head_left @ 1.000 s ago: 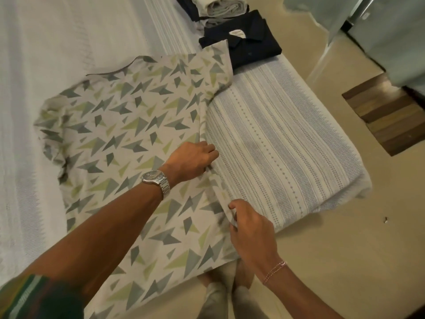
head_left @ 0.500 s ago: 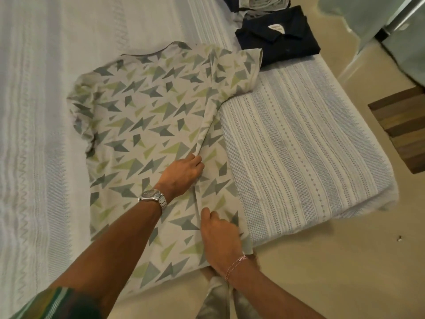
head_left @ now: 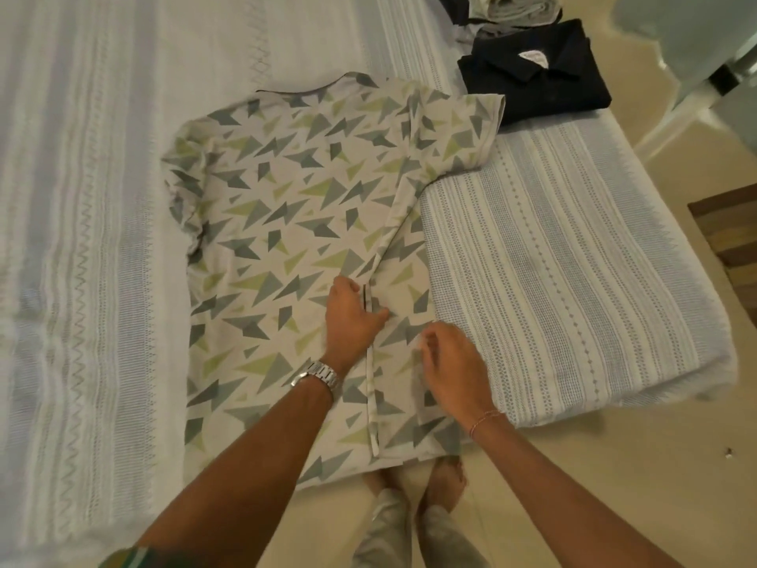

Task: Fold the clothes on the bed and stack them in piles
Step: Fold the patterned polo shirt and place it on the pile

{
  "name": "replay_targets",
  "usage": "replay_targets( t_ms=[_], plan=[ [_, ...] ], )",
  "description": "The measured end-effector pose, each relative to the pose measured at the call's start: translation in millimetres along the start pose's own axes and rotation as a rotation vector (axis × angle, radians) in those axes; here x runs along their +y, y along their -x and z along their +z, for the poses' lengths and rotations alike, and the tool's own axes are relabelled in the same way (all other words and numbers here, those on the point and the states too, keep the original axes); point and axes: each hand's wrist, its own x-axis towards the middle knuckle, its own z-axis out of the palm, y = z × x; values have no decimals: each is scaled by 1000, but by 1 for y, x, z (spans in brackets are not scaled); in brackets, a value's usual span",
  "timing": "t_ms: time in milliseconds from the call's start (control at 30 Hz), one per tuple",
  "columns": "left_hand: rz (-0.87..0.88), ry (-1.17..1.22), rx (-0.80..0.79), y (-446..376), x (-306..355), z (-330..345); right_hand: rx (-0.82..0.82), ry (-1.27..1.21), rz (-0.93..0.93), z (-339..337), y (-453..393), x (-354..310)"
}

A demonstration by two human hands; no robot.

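A striped white and pale blue bedspread (head_left: 102, 239) is seen covering the bed (head_left: 573, 280). A patterned T-shirt (head_left: 286, 223) with grey and green triangles is spread flat near the bed's near edge, its hem reaching that edge and its neckline pointing toward the far side. Its right side is folded inward along a lengthwise crease. The left hand (head_left: 350, 317), with a metal watch (head_left: 317, 373) worn at the wrist, is laid flat on the shirt beside the crease, fingers extended and pressing the cloth, nothing gripped. Just to its right, the right hand (head_left: 452, 364) is held over the folded flap with fingers loosely curled; whether cloth is pinched cannot be told, the hand being blurred. A thin bracelet (head_left: 485, 418) is worn on that wrist. Toward the bed's far right corner, a folded dark shirt (head_left: 536, 71) is placed, with rolled grey clothes (head_left: 516, 8) beyond it. Bare feet (head_left: 430, 481) are visible on the floor below the near edge.
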Motion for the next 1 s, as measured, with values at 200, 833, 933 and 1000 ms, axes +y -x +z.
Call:
replay_targets(
  t_ms=[200,833,933,1000],
  plan=[
    [-393,178,-384,18,1,-4,-83,111,-283,3,-20,24],
    [-758,907,-1046,104,-46,0,-353,311,-468,11,-47,33],
    [-764,688,-1255,107,-52,-7,-437,525,-533,17,-26,34],
    [-777,490,-1407,108,-53,-12,-420,587,-573,21,-7,37]
  ],
)
